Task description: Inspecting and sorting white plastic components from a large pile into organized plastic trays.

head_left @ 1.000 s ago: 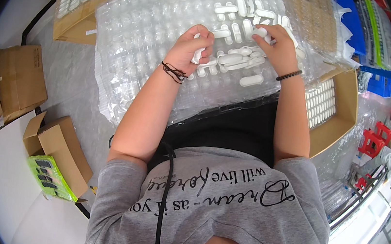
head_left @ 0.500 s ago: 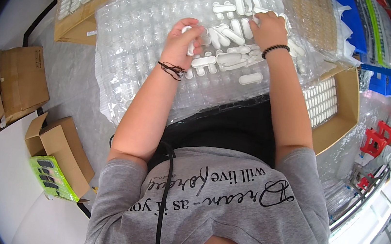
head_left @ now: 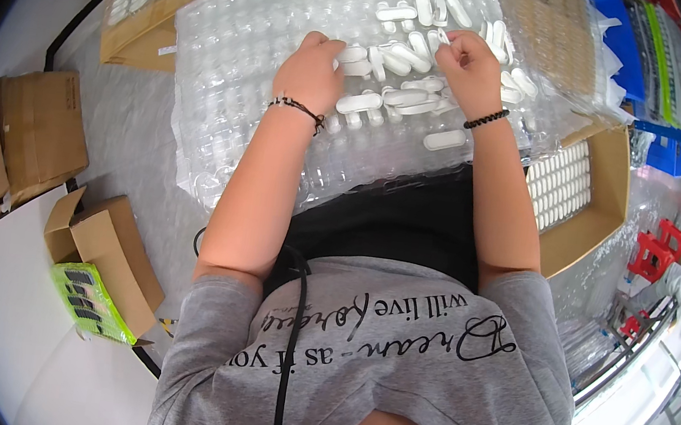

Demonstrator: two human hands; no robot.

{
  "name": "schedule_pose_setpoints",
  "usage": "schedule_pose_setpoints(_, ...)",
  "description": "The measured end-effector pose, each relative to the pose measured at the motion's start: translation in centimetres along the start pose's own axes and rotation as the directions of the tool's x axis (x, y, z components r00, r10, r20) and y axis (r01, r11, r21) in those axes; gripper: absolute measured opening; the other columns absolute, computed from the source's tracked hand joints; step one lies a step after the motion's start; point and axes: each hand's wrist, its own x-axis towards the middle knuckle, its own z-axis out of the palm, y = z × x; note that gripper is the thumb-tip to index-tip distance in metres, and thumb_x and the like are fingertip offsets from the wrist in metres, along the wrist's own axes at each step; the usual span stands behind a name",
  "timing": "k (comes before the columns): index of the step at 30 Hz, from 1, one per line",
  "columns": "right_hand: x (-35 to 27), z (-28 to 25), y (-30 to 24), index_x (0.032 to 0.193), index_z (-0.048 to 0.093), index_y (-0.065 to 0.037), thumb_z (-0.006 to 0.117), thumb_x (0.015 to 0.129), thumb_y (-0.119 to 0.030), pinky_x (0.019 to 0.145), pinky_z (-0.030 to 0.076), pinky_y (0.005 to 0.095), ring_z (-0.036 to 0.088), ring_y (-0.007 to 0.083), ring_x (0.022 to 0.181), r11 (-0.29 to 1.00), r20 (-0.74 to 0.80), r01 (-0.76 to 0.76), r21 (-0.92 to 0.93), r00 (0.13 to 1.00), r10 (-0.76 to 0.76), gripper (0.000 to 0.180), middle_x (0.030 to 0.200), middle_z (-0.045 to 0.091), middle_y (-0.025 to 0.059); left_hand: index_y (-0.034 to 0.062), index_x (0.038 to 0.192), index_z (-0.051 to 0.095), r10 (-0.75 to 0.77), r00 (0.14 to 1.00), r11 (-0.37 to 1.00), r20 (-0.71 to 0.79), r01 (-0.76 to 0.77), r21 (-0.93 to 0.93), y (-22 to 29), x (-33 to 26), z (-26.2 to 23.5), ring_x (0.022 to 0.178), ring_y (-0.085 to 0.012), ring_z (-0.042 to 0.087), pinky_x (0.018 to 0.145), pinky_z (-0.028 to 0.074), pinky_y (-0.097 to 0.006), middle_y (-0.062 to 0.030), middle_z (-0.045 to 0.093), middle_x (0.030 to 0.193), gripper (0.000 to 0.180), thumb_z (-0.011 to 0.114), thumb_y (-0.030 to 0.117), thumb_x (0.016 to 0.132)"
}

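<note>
Many long, white, round-ended plastic pieces (head_left: 406,57) lie loose in a heap on a clear moulded plastic tray (head_left: 230,72). At the heap's right side, my right hand (head_left: 473,69) is closed, pinching a white plastic piece (head_left: 443,36) between thumb and fingers. My left hand (head_left: 311,71) is at the left side of the heap, back of the hand up and fingers curled down. What its fingers hold is hidden. A single white piece (head_left: 444,140) lies apart, close to the tray's near edge.
Filled cartons stand at the far left (head_left: 137,35) and on the right (head_left: 598,227), both with rows of white pieces. More clear trays (head_left: 540,42) are stacked at far right. Open cardboard boxes (head_left: 119,253) stand at left. Red stools (head_left: 654,251) and a person are farther right.
My left hand has turned over, so the white piece that showed in it is hidden. My right hand has drawn its fingers together and lifted a white piece slightly from the heap.
</note>
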Motion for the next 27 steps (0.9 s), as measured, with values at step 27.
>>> schedule_pose_setpoints(27, -4.3, 2.9, -7.8, 0.114, 0.059, 0.001, 0.06, 0.085, 0.005, 0.082, 0.049, 0.0254, 0.061, 0.0122, 0.094, 0.555, 0.31, -0.387, 0.737, 0.922, 0.231, 0.029, 0.103, 0.064, 0.0062, 0.0083, 0.122, 0.057, 0.09, 0.95, 0.354, 0.298, 0.25, -0.901, 0.9, 0.1, 0.7, 0.063, -0.0083, 0.052, 0.053, 0.043, -0.022, -0.0014, 0.064, 0.093, 0.037, 0.058, 0.033, 0.094)
